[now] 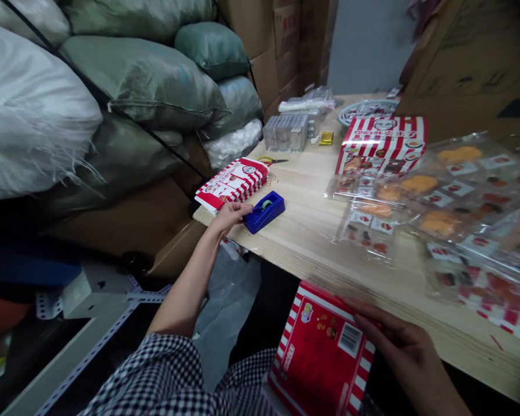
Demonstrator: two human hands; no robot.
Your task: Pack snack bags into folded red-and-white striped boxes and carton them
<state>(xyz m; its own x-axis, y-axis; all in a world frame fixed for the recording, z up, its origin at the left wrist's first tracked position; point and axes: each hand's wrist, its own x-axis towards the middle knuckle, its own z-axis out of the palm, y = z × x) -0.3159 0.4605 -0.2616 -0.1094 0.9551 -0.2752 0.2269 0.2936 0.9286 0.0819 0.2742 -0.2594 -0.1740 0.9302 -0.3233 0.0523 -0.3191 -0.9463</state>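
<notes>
At the table's near edge, my left hand (230, 217) reaches to the front end of a blue tape dispenser (269, 216). Thumb and fingertips are pinched together there; whether a piece of tape is between them is too small to make out. A roll of tape (266, 204) sits in the dispenser. My right hand (409, 352) grips the upper right side of a red box (316, 352) with striped edges and a barcode, held tilted in front of my body. Just beyond my left hand lies a stack of flattened red-and-white striped packages (236, 180).
Yellow-handled scissors (268, 160) lie behind the stack. Clear plastic cases (286, 133) and a round basin (344, 114) stand farther back. Clear bags with printed pieces (442, 190) cover the right side, near a striped box (381, 144). Stuffed sacks (151, 81) are piled left.
</notes>
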